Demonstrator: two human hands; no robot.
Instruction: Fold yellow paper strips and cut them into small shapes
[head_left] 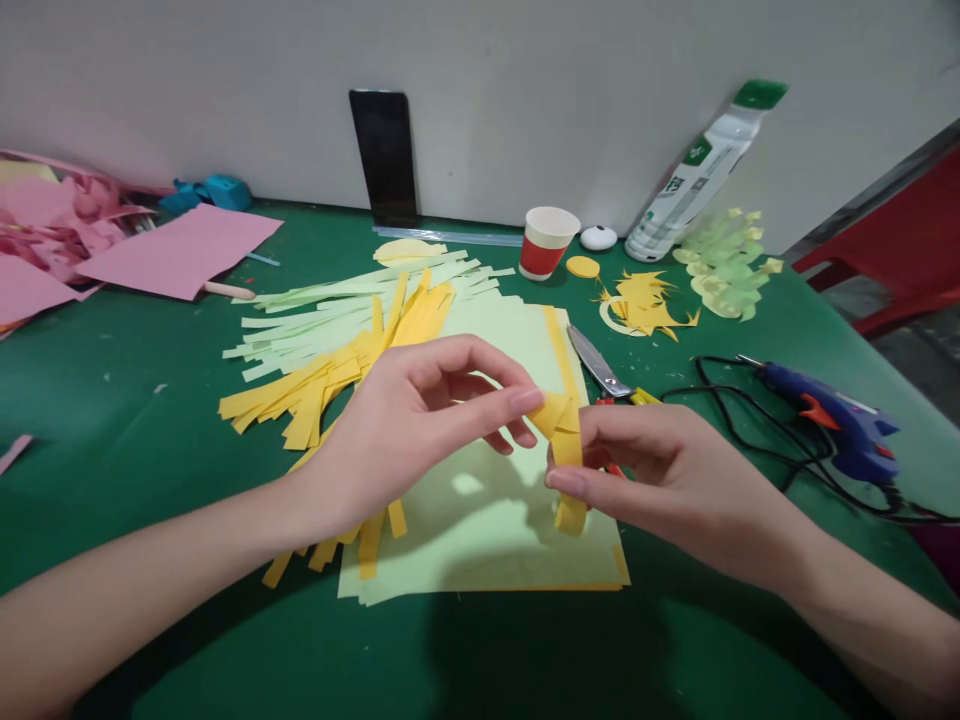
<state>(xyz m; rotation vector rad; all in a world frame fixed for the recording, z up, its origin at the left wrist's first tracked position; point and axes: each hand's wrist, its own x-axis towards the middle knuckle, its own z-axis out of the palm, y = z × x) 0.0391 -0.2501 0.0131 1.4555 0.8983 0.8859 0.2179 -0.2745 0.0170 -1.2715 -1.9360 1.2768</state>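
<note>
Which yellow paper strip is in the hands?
The folded strip, pinched by the left hand and right hand over the green paper; the loose yellow strips lie fanned out to its left.

A narrow yellow paper strip (pixel 568 450), folded at its ten-o'clock end, hangs toward six o'clock, near the view's centre.

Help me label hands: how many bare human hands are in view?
2: the bare left hand, left of centre, pinching the folded yellow paper strip; the bare right hand, right of centre, holding it lower down.
</note>
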